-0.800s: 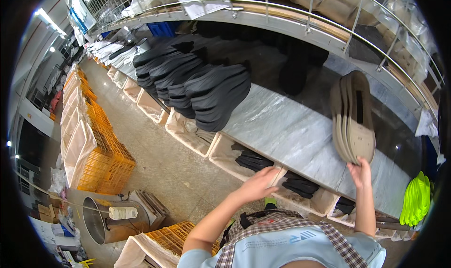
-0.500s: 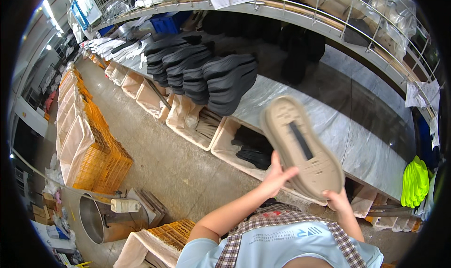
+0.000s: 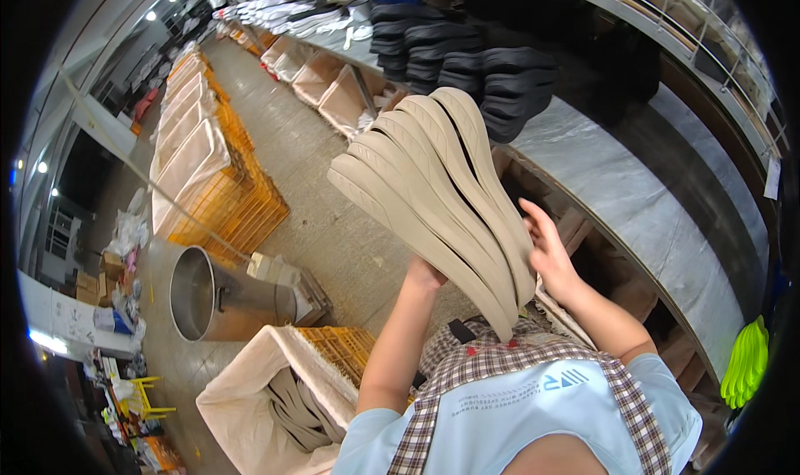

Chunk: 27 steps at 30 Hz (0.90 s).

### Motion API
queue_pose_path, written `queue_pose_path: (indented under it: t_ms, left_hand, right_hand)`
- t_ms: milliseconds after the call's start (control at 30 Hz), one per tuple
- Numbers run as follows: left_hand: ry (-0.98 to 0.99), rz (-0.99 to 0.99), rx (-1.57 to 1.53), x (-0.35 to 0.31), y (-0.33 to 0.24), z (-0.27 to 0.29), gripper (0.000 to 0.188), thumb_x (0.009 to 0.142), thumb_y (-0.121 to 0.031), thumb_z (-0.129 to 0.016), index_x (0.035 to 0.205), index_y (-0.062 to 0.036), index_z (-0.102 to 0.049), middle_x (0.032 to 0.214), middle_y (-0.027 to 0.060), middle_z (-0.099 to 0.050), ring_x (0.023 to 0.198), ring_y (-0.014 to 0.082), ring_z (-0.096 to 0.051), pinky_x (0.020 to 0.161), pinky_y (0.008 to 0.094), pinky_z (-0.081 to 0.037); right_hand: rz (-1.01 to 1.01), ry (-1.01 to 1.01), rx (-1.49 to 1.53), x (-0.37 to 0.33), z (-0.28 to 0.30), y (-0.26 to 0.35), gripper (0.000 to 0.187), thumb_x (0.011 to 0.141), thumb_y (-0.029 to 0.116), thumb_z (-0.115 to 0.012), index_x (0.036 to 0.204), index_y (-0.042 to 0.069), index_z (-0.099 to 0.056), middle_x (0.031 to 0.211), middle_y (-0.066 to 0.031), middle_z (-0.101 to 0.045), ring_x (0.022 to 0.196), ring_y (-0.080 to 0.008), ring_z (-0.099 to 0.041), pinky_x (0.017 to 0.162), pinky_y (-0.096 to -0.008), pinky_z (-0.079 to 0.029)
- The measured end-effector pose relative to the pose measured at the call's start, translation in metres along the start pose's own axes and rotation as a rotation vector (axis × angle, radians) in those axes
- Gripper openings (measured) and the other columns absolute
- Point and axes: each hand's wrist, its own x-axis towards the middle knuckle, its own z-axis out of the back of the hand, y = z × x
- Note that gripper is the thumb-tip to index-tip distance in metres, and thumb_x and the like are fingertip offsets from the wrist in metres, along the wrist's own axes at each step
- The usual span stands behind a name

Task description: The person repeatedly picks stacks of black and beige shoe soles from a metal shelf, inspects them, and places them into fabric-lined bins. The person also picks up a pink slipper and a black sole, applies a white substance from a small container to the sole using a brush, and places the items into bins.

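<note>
Several beige shoe soles (image 3: 454, 196) stand side by side in a fanned stack in front of me, their textured side walls showing. My left hand (image 3: 427, 273) grips the stack low on its left side; its fingers are hidden behind the soles. On the opposite side, my right hand (image 3: 547, 246) is against the soles' edge, with its fingers loosely bent and thumb near the outermost sole. The stack is held up between both hands, tilted away to the left.
Black soles (image 3: 512, 92) stand piled on the grey worktable (image 3: 658, 200). A cloth-lined yellow crate (image 3: 267, 367) with beige soles is near my left side, a metal drum (image 3: 229, 296) beyond it. More lined crates (image 3: 208, 175) line the aisle. Neon-yellow soles (image 3: 744, 362) are at far right.
The beige sole has turned from underside-up to edge-on, now showing as several soles in a stack. Both hands moved left, away from the worktable, and the view swung left.
</note>
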Motion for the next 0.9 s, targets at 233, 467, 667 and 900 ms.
queue_pose_path:
  t_ms: [233, 467, 667, 900]
  left_hand:
    - [0.112, -0.212, 0.175, -0.029, -0.025, -0.009, 0.053, 0.096, -0.035, -0.043, 0.139, -0.0069, -0.032, 0.134, 0.0121, -0.045, 0.12, 0.0236, -0.048, 0.095, 0.037, -0.047]
    - [0.083, -0.242, 0.088, -0.039, -0.029, -0.002, 0.056, 0.096, -0.037, -0.042, 0.142, -0.0079, -0.028, 0.138, 0.0115, -0.041, 0.124, 0.0247, -0.044, 0.1, 0.0386, -0.042]
    - [0.014, -0.417, 0.227, -0.045, -0.05, -0.017, 0.058, 0.094, -0.034, -0.049, 0.141, -0.0069, -0.03, 0.138, 0.0106, -0.041, 0.122, 0.0236, -0.045, 0.101, 0.0386, -0.041]
    - [-0.137, -0.225, 0.113, -0.071, -0.033, -0.017, 0.052, 0.095, -0.032, -0.046, 0.139, -0.0067, -0.031, 0.135, 0.0148, -0.042, 0.12, 0.0263, -0.047, 0.099, 0.0419, -0.042]
  right_hand:
    - [-0.068, 0.192, -0.076, 0.033, -0.037, 0.016, 0.082, 0.08, 0.032, -0.068, 0.143, 0.002, -0.025, 0.137, -0.0167, -0.032, 0.131, -0.0266, -0.03, 0.108, -0.0375, -0.024]
    - [-0.074, 0.28, -0.114, 0.032, -0.045, 0.014, 0.092, 0.076, 0.029, -0.073, 0.144, 0.002, -0.018, 0.137, -0.017, -0.032, 0.13, -0.0258, -0.029, 0.107, -0.0387, -0.026]
    - [-0.115, 0.32, -0.052, 0.048, -0.04, 0.003, 0.095, 0.073, 0.023, -0.076, 0.142, 0.002, -0.015, 0.135, -0.0152, -0.034, 0.128, -0.0258, -0.032, 0.107, -0.0362, -0.026]
    - [0.222, 0.383, -0.449, 0.075, -0.012, -0.019, 0.061, 0.084, 0.02, -0.067, 0.133, 0.0, -0.036, 0.133, -0.0177, -0.043, 0.121, -0.0263, -0.044, 0.103, -0.0355, -0.034]
